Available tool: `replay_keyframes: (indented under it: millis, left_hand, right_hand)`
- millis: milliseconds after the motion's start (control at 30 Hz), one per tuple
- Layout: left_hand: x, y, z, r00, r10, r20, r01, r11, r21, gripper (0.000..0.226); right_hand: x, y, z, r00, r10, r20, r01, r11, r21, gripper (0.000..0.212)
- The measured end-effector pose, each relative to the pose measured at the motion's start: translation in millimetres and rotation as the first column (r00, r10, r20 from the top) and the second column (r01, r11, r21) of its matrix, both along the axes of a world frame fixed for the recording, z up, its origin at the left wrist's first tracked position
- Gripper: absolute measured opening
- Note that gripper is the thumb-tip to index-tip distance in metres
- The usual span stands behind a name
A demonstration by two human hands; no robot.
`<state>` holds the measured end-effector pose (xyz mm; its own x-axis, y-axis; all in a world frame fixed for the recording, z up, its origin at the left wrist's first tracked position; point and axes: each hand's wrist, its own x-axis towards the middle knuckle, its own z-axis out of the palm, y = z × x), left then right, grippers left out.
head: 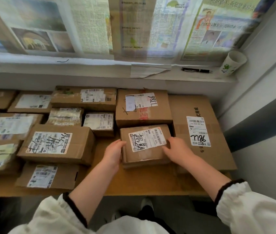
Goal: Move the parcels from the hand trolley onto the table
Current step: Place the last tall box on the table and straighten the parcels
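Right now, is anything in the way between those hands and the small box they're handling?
Nothing visible. The left hand and right hand hold the small brown cardboard parcel by its sides, over the wooden table.

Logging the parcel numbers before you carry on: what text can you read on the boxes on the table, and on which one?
"7786", handwritten, on the label of the large flat box at the right.
"8元", printed, low on that same label.
"7786" again, upside down, on the rear box.
Parcel held by left hand and right hand: black scrawl, unreadable.
Other labels, newspapers: too blurred.
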<state>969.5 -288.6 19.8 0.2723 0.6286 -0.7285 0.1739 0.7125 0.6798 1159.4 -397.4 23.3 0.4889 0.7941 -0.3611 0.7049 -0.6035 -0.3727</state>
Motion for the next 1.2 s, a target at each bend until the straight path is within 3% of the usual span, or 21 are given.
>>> replay_keyframes:
  millis: [100,200,300,400,500,567,667,733,800,867,1033,1200]
  left_hand:
    - [10,15,7,1.000,0.019,-0.004,-0.019,0.999,-0.034,0.014]
    - [17,20,7,0.999,0.035,0.026,-0.034,0.998,-0.052,0.011]
    - [18,16,5,0.995,0.057,0.076,-0.053,0.997,-0.054,0.018]
    - [7,13,6,0.995,0.079,0.067,-0.080,0.997,0.014,0.038]
    - [-34,20,16,0.995,0.098,0.013,-0.098,0.965,0.242,0.029]
    - [-81,31,23,0.982,0.189,0.018,-0.181,0.902,0.392,0.022]
    - [-164,50,25,0.906,0.422,0.043,-0.389,0.787,0.478,0.021]
    - [-212,61,12,0.820,0.572,-0.020,-0.493,0.723,0.485,0.019]
    - [-252,70,-8,0.737,0.659,-0.150,-0.530,0.701,0.478,0.024]
    - [-281,75,-26,0.721,0.637,-0.271,-0.502,0.751,0.430,0.025]
    - [-322,81,-53,0.822,0.385,-0.420,-0.251,0.906,0.341,0.027]
    - [-330,90,-57,0.905,0.167,-0.392,-0.077,0.969,0.234,0.036]
  right_hand:
    - [6,2,1,0.965,0.235,0.117,-0.229,0.971,-0.066,0.045]
    - [10,6,0,0.928,0.367,0.060,-0.361,0.928,-0.091,0.067]
    - [14,14,-3,0.900,0.434,0.042,-0.426,0.895,-0.130,0.076]
    - [13,23,2,0.889,0.456,0.026,-0.449,0.883,-0.134,0.069]
    - [-8,30,13,0.912,0.410,0.003,-0.409,0.912,0.026,0.056]
    - [-38,36,21,0.912,0.391,-0.127,-0.373,0.916,0.146,0.048]
    - [-94,48,23,0.785,0.571,-0.240,-0.554,0.821,0.140,0.044]
    - [-125,59,14,0.729,0.627,-0.274,-0.627,0.773,0.100,0.044]
    - [-157,71,2,0.749,0.563,-0.349,-0.587,0.809,0.045,0.044]
    - [-184,78,-10,0.794,0.456,-0.402,-0.502,0.865,-0.012,0.044]
    - [-238,94,-33,0.820,0.180,-0.544,-0.286,0.951,-0.115,0.035]
    - [-280,107,-46,0.702,-0.261,-0.663,0.160,0.964,-0.210,0.022]
